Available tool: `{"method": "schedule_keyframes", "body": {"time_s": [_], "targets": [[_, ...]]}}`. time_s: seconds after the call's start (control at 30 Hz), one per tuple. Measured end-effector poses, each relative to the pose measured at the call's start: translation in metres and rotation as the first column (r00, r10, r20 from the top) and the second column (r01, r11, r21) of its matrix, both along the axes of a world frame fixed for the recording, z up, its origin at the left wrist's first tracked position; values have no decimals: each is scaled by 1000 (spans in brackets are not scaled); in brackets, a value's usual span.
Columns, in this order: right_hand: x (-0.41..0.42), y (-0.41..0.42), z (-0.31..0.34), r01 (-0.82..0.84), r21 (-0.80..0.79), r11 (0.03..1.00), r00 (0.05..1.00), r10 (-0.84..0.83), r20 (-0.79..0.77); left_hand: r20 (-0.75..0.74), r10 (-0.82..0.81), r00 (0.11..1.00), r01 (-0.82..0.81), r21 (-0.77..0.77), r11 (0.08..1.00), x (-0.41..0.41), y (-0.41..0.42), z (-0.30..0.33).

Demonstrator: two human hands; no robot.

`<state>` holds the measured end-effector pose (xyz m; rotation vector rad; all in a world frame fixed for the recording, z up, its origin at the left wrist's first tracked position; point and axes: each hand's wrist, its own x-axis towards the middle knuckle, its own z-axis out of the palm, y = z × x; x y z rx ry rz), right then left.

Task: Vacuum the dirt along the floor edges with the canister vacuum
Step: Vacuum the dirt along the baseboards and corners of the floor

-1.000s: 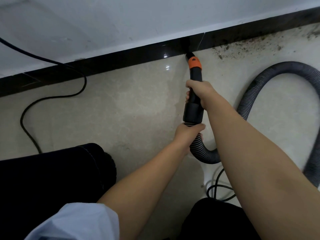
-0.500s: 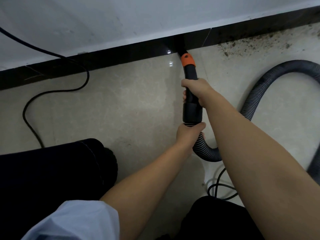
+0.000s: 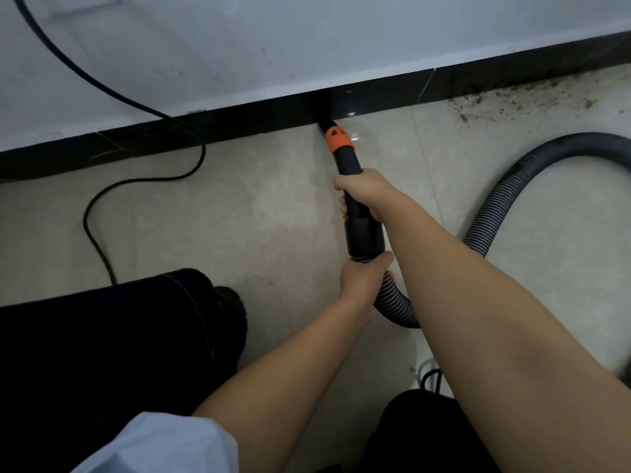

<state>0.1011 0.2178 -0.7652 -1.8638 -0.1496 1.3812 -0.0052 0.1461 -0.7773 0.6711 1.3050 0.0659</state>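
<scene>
Item: crevice nozzle [image 3: 327, 126], tip at the black baseboard [image 3: 239, 119]; my right hand [image 3: 363, 194] grips its wand, my left hand [image 3: 363, 278] grips the ribbed hose [image 3: 495, 196] at the cuff. Dirt [image 3: 512, 99] lies well right along the edge. Risks: 2, namely snagging the power cord [image 3: 143, 180] or kinking the hose when I sweep.

Dirt [image 3: 519, 100] right of nozzle [image 3: 327, 126]

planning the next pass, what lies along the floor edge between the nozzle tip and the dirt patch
In the head view, bare tile between the nozzle tip and the dirt patch.
</scene>
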Motion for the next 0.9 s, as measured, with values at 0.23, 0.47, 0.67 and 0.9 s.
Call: {"method": "schedule_keyframes", "body": {"time_s": [0.23,0.47,0.67,0.9], "targets": [[37,-55,4,223,-37,974,975,-223,28,24,-207,978,208,-34,978,24,-31,4],[69,-129,6,490,-73,869,872,-488,46,33,-442,897,443,-25,896,48,-74,3],[78,-162,7,522,-73,850,852,-523,13,21,-531,847,532,-38,846,55,-98,10],[92,-174,12,561,-46,827,818,-562,-122,-30,-699,714,696,-74,714,69,-88,35]]}}
